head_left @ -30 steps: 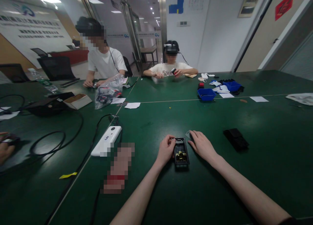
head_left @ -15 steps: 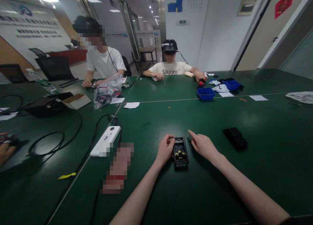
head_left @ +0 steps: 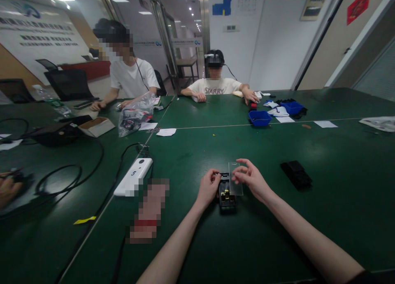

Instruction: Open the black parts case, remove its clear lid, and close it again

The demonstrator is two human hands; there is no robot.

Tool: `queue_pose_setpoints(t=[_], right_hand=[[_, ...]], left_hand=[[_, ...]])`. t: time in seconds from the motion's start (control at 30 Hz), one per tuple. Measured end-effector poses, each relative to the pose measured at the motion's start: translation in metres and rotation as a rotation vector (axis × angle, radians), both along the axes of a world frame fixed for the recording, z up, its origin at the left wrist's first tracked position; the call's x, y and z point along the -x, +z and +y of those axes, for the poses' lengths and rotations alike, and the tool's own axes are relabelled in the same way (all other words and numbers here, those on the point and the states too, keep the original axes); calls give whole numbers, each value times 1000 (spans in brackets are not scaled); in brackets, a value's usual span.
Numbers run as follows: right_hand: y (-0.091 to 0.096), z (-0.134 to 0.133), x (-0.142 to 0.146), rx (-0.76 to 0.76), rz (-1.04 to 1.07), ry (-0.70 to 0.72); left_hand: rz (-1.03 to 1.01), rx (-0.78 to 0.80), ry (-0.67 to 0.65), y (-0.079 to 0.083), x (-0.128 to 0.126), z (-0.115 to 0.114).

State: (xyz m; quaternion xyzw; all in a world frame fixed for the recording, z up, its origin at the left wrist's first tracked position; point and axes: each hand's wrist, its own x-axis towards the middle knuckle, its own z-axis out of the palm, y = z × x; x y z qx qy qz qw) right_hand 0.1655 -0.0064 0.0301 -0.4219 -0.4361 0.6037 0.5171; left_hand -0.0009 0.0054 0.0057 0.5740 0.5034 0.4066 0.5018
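A small black open-topped case (head_left: pixel 227 208) lies on the green table, with gold-coloured metal parts (head_left: pixel 226 194) inside. My left hand (head_left: pixel 208 188) pinches its upper left edge. In my right hand (head_left: pixel 252 179) is a clear rectangular plastic plate (head_left: pixel 237 190), held upright-looking between thumb and fingers. The plate overlaps the case's right side from my view; I cannot tell whether they touch. To the right sits a separate stack of black pieces (head_left: pixel 296 174).
Left of my hands lie a white power bank (head_left: pixel 135 177) marked 5, a blurred reddish item (head_left: pixel 151 210) and black cables (head_left: pixel 80 185). Across the table two people sit near a clear plastic bag (head_left: pixel 135 115) and a blue tray (head_left: pixel 259 118). Another person's hand (head_left: pixel 9 189) shows at far left.
My right hand has turned, bringing the clear plate into fuller view over the right side of the case. My left hand stays on the case. Across the table, both people's hands have shifted.
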Motion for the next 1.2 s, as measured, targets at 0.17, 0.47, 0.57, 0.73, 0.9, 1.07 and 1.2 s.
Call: queue_pose_setpoints(t=[0.17,0.47,0.57,0.73,0.9,1.07,1.2], right_hand=[[-2,-7,17,-26,4,85],[-12,-6,17,-44,-70,110],[-12,-6,17,-61,-104,127],[-6,-7,16,-95,-196,138],[-2,-5,11,-177,-421,115],[-7,-2,10,-180,-443,138],[-8,-2,9,-198,-469,157]], left_hand=[[-14,-18,4,-4,0,1],[5,-12,1,-5,0,3],[-4,-17,-3,-5,0,3],[-6,-9,-17,-3,0,1],[8,-15,-16,-2,0,1],[3,-9,-19,0,-1,0],[-3,-1,-21,-1,-1,0]])
